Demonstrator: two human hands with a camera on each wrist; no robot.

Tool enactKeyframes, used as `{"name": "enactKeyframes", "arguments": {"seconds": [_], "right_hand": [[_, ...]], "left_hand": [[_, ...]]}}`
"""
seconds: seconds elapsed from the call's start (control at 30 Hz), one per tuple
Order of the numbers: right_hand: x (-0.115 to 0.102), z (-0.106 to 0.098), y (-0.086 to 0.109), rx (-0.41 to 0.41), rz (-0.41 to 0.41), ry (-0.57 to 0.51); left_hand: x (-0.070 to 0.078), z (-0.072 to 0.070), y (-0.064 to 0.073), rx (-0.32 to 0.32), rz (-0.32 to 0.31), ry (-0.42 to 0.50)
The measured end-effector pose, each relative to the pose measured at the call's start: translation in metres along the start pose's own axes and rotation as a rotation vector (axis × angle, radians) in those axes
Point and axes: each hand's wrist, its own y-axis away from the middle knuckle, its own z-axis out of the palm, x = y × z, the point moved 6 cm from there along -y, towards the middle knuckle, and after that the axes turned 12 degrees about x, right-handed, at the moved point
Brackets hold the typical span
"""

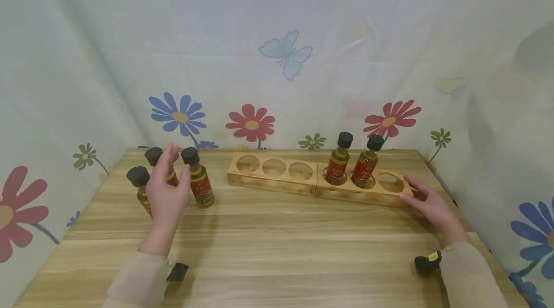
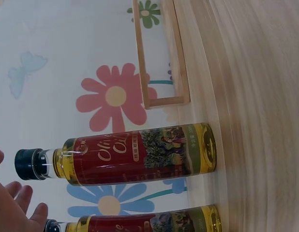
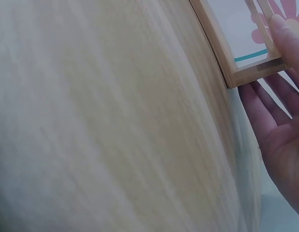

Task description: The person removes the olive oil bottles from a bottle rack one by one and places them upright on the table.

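Three olive oil bottles with black caps and red labels stand at the left of the table. My left hand (image 1: 166, 197) is raised among them, fingers extended, close to the rightmost olive oil bottle (image 1: 201, 185) and holding nothing. It partly covers the middle bottle (image 1: 154, 156) and the left bottle (image 1: 138, 176). My right hand (image 1: 434, 207) grips the end of the right wooden rack (image 1: 368, 197), thumb at the front edge and fingers round the end panel. Two more oil bottles (image 1: 336, 166) (image 1: 365, 168) stand upright in that rack's left and middle holes; its right hole is empty.
A left wooden rack (image 1: 272, 184) with three empty round holes abuts the right one. Both sit on a wood-grain table (image 1: 294, 250) towards its back edge. A flower-printed curtain (image 1: 207, 72) hangs behind and at both sides.
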Motion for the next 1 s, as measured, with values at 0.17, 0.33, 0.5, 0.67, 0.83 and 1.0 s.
{"name": "enactKeyframes", "arguments": {"seconds": [0.17,0.33,0.5,0.67,0.83,1.0], "right_hand": [[0.000,0.000,0.000,0.001,-0.008,-0.014],[0.000,0.000,0.000,-0.004,0.010,-0.027],[0.000,-0.001,-0.001,-0.017,0.026,-0.040],[-0.002,-0.002,0.000,-0.022,0.030,-0.020],[-0.002,-0.002,0.000,-0.030,0.034,-0.029],[-0.001,-0.003,-0.001,-0.035,0.030,-0.048]], "left_hand": [[0.011,-0.006,0.001,0.068,0.085,0.031],[0.020,-0.006,0.002,0.069,0.124,0.060],[0.031,-0.003,0.004,0.066,0.177,0.114],[0.043,0.004,0.007,0.033,0.197,0.185],[0.052,0.013,0.015,-0.027,0.225,0.198],[0.065,0.024,0.027,-0.070,0.287,0.272]]}}
